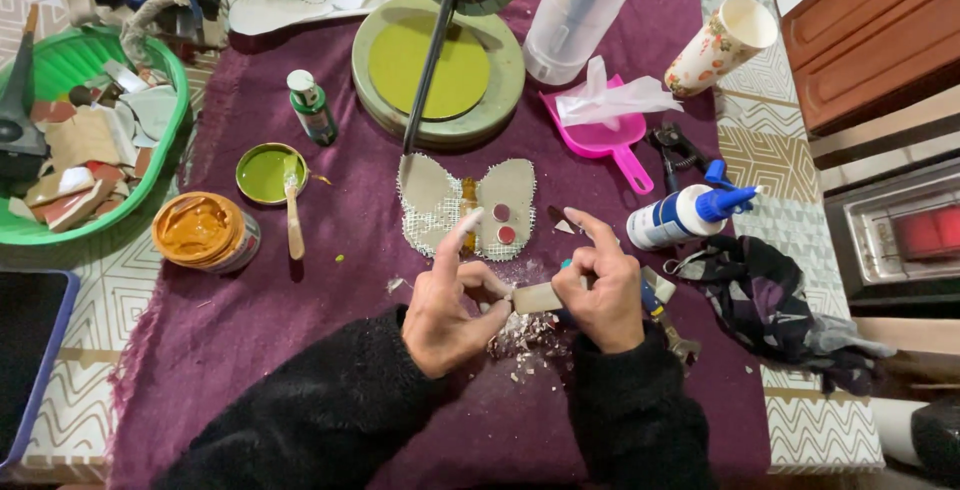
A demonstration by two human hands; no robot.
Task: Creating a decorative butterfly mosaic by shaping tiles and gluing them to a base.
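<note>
Fingers of both hands pinch one small beige tile piece (537,297) above the purple cloth (300,310): left hand (455,305) steadying, right hand (603,295) apparently gripping nippers. Advise short bites, chips falling onto the shard pile (525,335).

Even, soft overhead light; sharp centre, wide-angle bending at edges, faint shadows.
</note>
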